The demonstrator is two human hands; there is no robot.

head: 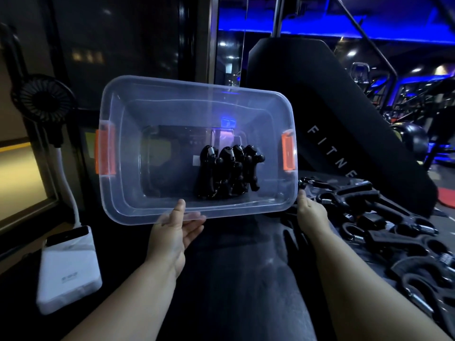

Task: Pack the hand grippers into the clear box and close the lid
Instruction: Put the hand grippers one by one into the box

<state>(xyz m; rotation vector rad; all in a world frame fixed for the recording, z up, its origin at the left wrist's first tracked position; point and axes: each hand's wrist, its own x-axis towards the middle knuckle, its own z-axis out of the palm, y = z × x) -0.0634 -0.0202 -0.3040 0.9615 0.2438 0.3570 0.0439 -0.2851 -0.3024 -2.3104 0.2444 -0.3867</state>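
A clear plastic box (128, 124) with orange latches at both short ends is held up and tilted toward me, its inside facing the camera. Several black hand grippers (229, 172) lie bunched on its floor, right of centre. My left hand (176, 230) grips the near rim, thumb over the edge and fingers beneath. At the near right corner, my right hand (311, 212) holds the box, thumb up along the wall. No lid is visible.
Many more black hand grippers (384, 225) with steel springs lie spread on the dark surface at the right. A white power bank (70, 269) and a small black fan (44, 98) sit at the left. A black padded gym machine (344, 134) stands behind.
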